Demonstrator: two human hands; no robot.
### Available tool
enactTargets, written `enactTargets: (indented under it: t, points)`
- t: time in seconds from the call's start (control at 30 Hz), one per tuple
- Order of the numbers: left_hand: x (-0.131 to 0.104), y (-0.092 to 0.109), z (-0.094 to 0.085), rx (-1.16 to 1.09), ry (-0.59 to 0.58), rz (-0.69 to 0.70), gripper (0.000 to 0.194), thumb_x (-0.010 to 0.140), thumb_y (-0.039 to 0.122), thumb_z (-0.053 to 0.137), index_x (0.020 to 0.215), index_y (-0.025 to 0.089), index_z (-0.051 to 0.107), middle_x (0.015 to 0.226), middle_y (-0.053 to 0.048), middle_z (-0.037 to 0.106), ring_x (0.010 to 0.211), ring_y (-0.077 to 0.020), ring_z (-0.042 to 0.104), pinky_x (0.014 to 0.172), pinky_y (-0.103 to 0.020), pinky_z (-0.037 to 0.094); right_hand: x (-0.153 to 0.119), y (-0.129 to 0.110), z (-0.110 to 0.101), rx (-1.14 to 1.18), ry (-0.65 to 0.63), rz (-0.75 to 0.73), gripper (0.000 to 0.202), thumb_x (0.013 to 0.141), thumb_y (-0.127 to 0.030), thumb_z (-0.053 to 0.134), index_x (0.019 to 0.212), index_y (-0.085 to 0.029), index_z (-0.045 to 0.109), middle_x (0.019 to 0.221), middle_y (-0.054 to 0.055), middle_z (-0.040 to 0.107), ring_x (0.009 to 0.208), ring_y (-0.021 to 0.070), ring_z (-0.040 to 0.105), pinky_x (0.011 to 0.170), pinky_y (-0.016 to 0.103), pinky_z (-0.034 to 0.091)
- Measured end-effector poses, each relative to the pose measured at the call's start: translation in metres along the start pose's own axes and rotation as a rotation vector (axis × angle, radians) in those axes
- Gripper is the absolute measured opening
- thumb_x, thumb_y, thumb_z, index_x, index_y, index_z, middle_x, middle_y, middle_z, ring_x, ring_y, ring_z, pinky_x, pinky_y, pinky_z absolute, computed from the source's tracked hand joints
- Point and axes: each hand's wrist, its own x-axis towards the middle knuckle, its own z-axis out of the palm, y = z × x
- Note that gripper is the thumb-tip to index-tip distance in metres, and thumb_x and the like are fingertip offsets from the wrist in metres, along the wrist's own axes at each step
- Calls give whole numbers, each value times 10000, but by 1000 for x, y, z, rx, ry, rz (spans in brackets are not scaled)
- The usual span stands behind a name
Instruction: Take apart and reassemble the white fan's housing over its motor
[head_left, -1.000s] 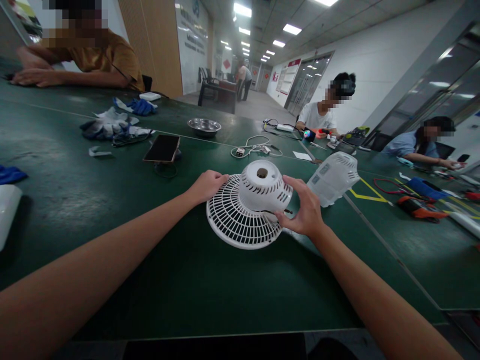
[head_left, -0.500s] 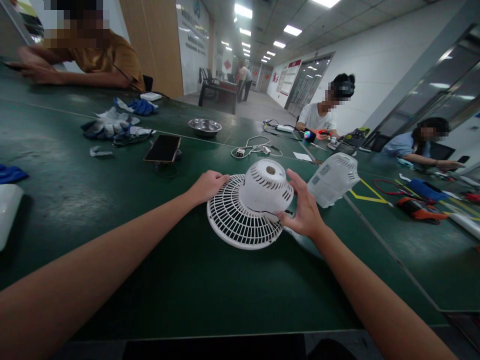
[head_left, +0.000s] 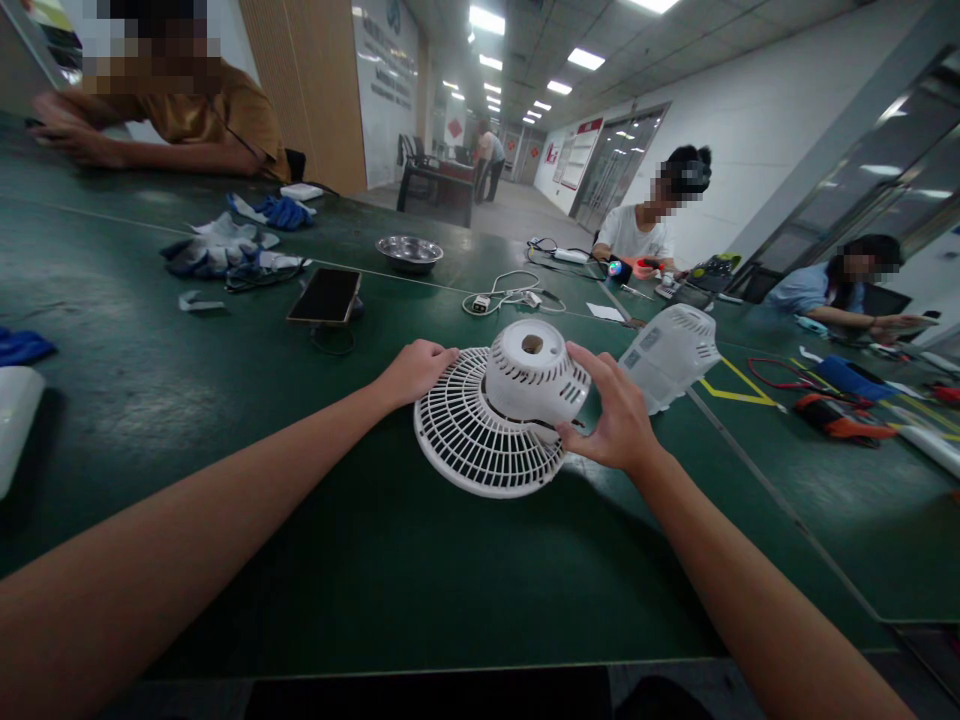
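A round white fan grille (head_left: pixel 487 450) lies on the green table (head_left: pixel 420 590), with a white motor housing (head_left: pixel 525 375) on top of it. The housing is tilted, and a gap shows between its lower edge and the grille. My left hand (head_left: pixel 415 375) grips the grille's upper left rim, fingers pressed together. On the other side, my right hand (head_left: pixel 611 415) holds the housing's right side between thumb and fingers. Just beyond that hand stands a translucent white plastic part (head_left: pixel 667 355).
Behind lie a phone (head_left: pixel 326 296), a metal bowl (head_left: pixel 409 254), a white cable (head_left: pixel 510 298) and gloves (head_left: pixel 217 250). Orange and blue tools (head_left: pixel 840 415) are at the right. Several people are around the table and beyond.
The housing has tilted and its lower right edge has lifted from the grille. My right hand has shifted slightly with it. My left hand has stayed on the rim.
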Motion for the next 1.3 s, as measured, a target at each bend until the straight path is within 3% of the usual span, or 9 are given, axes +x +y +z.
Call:
enactTargets:
  t: [0.1,0.3,0.57,0.73,0.9,1.0,1.13,1.23,1.3]
  points:
    - [-1,1,0,-9,10,-4,401,958,452,516,711,184,683,719,-47,685,679,-199,610,627,-319,401,0,-3,-2,-7,30,-19,913,723,-438,724,1553,-360,354,1211,93,621,1049,358,612,902,575,568]
    - [-1,0,0,-7,5,8,423,960,470,506,688,189,665,651,-30,639,619,-188,575,597,-322,380,2,-2,-1,26,17,-1,941,730,-404,718,1575,-319,312,1421,110,581,1208,403,594,1039,614,503]
    - [-2,-1,1,-30,-13,6,413,948,477,500,695,189,653,655,-35,642,608,-187,576,583,-322,375,1,14,1,202,-62,56,739,814,-594,651,1431,-242,449,1329,149,623,1183,385,620,1022,580,518]
    - [0,-1,1,16,12,28,426,948,480,491,668,195,640,638,-31,628,601,-188,568,580,-324,372,-1,12,5,208,-81,-5,890,815,-575,681,1550,-276,278,1462,156,532,1222,393,604,1032,607,518]
    - [2,-4,1,52,17,36,430,958,497,485,744,192,700,729,-60,708,688,-219,644,632,-340,437,-2,3,14,247,-72,52,1076,780,-594,789,1608,-335,153,1510,151,506,1227,406,612,1022,660,523]
    - [1,-6,1,43,56,114,378,957,478,517,944,184,755,965,-88,779,889,-249,707,799,-371,507,-1,0,16,255,-51,65,1066,790,-575,789,1615,-341,154,1511,142,525,1272,419,596,1052,685,501]
    - [-3,-2,0,95,131,289,449,963,486,546,1214,158,721,1196,-132,749,1061,-271,696,936,-423,529,2,0,15,266,-44,63,1011,798,-529,778,1615,-325,220,1547,137,512,1312,427,582,1080,687,484]
    - [-8,5,-3,143,168,482,463,950,478,593,1270,160,698,1307,-139,707,1186,-281,653,988,-448,529,3,2,14,283,-46,85,932,789,-491,792,1581,-298,338,1512,142,558,1306,431,590,1088,694,475]
    - [-9,9,-5,140,108,576,426,939,444,628,1267,182,704,1306,-116,719,1211,-272,649,1021,-461,523,4,3,13,325,-49,128,888,781,-463,803,1551,-280,400,1466,144,602,1280,421,612,1084,692,479]
